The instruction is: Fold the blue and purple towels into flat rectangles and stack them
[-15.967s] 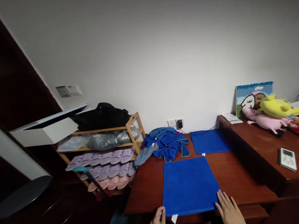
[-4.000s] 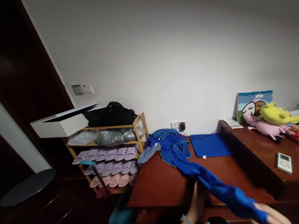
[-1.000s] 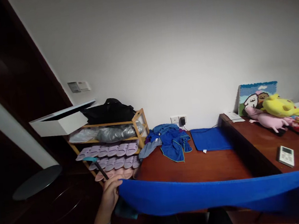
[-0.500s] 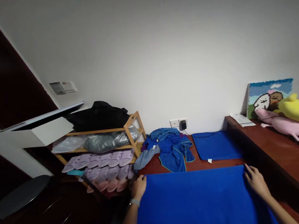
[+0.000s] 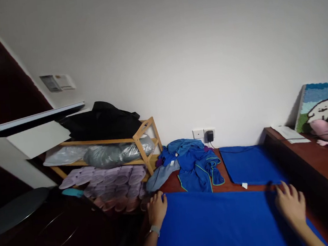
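A second ago the large blue cloth [image 5: 217, 223] hung stretched in a band between the hands; now it spreads over the front of the table, its far edge just short of the pile. The left hand [image 5: 157, 209] is curled at the cloth's back left corner, the right hand [image 5: 292, 205] loosely spread at its back right corner, casting a shadow; I cannot tell whether either grips.

A pale wall [image 5: 203, 55] rises behind the reddish-brown table [image 5: 172, 186]. A wooden shoe rack [image 5: 143, 153] stands beside the table's left edge, bearing a black bag [image 5: 105, 123] and slippers [image 5: 105, 177]. Along the table's back edge, crumpled cloths [image 5: 192, 159] lie towards the left corner and a folded blue cloth [image 5: 250, 164] towards the right. A small black charger [image 5: 209, 136] sits in the wall.
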A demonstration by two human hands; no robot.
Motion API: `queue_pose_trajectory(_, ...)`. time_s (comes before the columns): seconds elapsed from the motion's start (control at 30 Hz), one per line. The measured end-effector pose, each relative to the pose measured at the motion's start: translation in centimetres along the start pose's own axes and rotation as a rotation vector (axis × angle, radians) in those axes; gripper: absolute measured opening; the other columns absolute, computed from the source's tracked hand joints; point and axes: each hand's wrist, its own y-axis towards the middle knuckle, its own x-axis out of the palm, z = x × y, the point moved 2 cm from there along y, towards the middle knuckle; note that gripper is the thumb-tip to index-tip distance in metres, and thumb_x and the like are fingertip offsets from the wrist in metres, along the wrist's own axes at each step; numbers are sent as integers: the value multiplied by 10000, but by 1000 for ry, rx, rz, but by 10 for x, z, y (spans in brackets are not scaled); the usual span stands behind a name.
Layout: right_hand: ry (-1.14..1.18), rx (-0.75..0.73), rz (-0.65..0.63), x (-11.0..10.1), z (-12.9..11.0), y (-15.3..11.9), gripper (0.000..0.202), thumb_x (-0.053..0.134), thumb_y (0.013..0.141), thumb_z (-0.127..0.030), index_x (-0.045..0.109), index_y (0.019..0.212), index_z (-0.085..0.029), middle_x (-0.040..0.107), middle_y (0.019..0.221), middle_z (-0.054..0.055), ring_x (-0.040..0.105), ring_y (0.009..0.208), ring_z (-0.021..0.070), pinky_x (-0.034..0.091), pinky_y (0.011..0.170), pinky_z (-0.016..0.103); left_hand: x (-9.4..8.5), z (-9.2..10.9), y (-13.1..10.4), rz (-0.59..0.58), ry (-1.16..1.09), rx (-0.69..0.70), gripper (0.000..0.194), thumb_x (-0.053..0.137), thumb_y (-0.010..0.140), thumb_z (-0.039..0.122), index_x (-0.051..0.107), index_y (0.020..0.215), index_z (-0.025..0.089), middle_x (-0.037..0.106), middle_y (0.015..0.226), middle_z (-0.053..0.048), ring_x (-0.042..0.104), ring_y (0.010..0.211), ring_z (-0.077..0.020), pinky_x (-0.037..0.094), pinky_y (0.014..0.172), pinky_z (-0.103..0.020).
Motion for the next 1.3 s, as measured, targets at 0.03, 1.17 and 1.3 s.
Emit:
queue_pose_trajectory(0.03, 53, -88, -9, -7, -29, 5, 505, 375, 914, -301, 647, 1339, -269, 497, 1508, 127, 456, 1373, 364, 368, 1107, 548, 2, -2, 1, 1, -12, 2, 257, 440, 1005, 317, 672, 1045, 215, 736, 1036, -97, 648, 1041, -296, 408, 861, -386)
queue_pose_trajectory(1.17, 1309, -278, -133, -143, -384, 187, 501, 650, 785, -500, 646, 1181, -193, 679, 1266, 100, 648, 1068, 244, 504, 995, 442, 5, -13, 0, 50, -154, -25, 206, 479, 969, 286, 665, 892, 242, 741, 911, -60, 678, 958, -258, 404, 831, -354)
queue_pose_trajectory(1.3, 1217, -313, -162, -95, -289, 85, 402, 575, 837, -534, 717, 1006, -198, 718, 1191, 138, 636, 1180, 301, 448, 1095, 485, 5, -13, 1, 38, -154, -17, 204, 481, 971, 292, 666, 907, 234, 745, 935, -63, 673, 967, -255, 404, 847, -349)
